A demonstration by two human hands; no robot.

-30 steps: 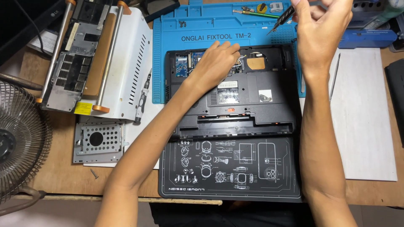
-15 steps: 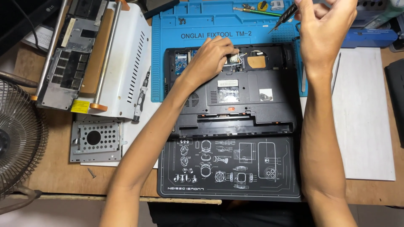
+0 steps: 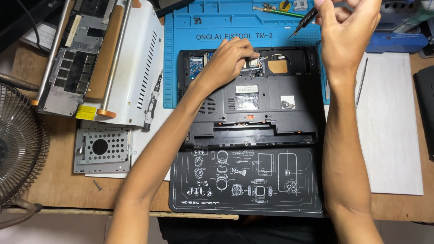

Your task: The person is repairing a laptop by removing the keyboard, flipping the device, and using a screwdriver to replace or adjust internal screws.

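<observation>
Head camera, looking straight down at a wooden workbench (image 3: 54, 190). At the centre lies a black laptop base (image 3: 253, 113), turned underside up, its far half resting on a blue repair mat (image 3: 181, 58) and its near edge beside a black mat with white diagrams (image 3: 246, 180).

At the laptop's 12 o'clock edge, a cover is already off: an open bay (image 3: 271, 63) shows small circuit boards, a copper-coloured patch and thin white wires. The rest of the shell looks closed, so the teardown seems partly done, with most of the case yet to come apart.

The left hand (image 3: 228, 58) reaches into that bay, fingers curled and pinched together at the wires or a small part there; the view is too small to tell exactly what it grips. The right hand (image 3: 346, 31), at 1 o'clock from the laptop, is closed around a slim dark screwdriver (image 3: 305, 20), tip pointing down-left, held clear above the mat.

At 9 o'clock lie a second screwdriver (image 3: 153, 101), a perforated metal drive caddy (image 3: 103, 150) and a loose screw (image 3: 97, 185). At 10 o'clock sits a removed panel (image 3: 72, 72) on a white metal housing (image 3: 140, 63). A fan grille (image 3: 18, 144) shows at the left edge; a white sheet (image 3: 389, 135) lies at 3 o'clock.
</observation>
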